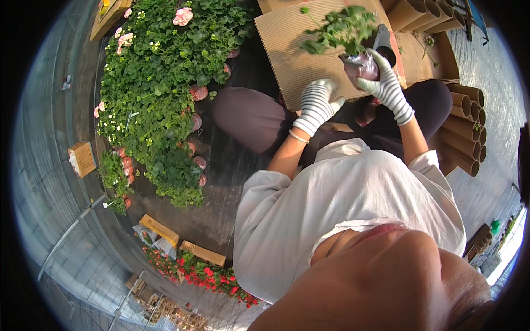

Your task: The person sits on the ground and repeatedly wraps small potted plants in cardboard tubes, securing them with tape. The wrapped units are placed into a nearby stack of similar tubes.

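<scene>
My right hand [384, 85], in a white and grey striped glove, is closed on the plastic-wrapped root ball [359, 69] of a potted-type plant with green lobed leaves [345, 29]. The plant is held upright above a sheet of corrugated cardboard [285, 45]. To its left, my left hand [318, 101], gloved the same way, is over the cardboard's near edge, thumb apart from the slightly blurred fingers and nothing held. A dark grey object with a round opening [386, 51] lies just behind my right hand; its kind is unclear.
Many leafy plants with pink flowers [165, 82] and wrapped root balls [198, 93] stand at the left. Cardboard tubes [463, 128] are stacked at the right, more [408, 14] beyond. An open cardboard box [447, 53] holds cut stems. Red flowers [207, 275] stand at the lower left.
</scene>
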Available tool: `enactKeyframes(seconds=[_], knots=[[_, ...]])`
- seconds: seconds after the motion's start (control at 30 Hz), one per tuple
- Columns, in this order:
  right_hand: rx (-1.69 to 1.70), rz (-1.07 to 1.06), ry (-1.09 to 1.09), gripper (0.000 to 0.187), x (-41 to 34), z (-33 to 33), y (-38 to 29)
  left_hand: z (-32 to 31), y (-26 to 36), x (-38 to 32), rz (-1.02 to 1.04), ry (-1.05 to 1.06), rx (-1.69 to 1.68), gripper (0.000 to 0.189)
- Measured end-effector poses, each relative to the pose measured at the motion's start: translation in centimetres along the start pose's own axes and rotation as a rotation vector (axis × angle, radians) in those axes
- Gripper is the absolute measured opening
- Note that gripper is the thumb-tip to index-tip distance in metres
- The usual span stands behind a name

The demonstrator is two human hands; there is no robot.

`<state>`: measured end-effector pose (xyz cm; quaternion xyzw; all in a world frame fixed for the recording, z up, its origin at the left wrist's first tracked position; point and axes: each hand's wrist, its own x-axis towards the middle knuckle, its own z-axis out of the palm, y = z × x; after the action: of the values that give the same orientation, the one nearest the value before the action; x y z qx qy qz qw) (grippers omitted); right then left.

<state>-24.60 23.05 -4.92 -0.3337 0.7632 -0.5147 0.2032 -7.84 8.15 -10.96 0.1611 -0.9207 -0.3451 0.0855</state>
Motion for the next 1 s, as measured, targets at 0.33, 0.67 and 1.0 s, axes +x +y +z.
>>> enactKeyframes(seconds=[0.33, 0.67, 1.0], knots=[[-1.077, -0.204, -0.247, 0.091, 4.5, 1.3, 3.5, 3.5, -1.2, 1.4, 0.189, -0.196, 0.368, 0.064], [-0.728, -0.121, -0.395, 0.089, 6.8, -1.4, 4.6, 3.4, -0.9, 2.9, 0.245, -0.272, 0.492, 0.056], [-0.779, -0.105, -0.377, 0.093, 5.9, -0.9, 4.7, 0.2, -2.3, 2.4, 0.221, -0.236, 0.255, 0.024]])
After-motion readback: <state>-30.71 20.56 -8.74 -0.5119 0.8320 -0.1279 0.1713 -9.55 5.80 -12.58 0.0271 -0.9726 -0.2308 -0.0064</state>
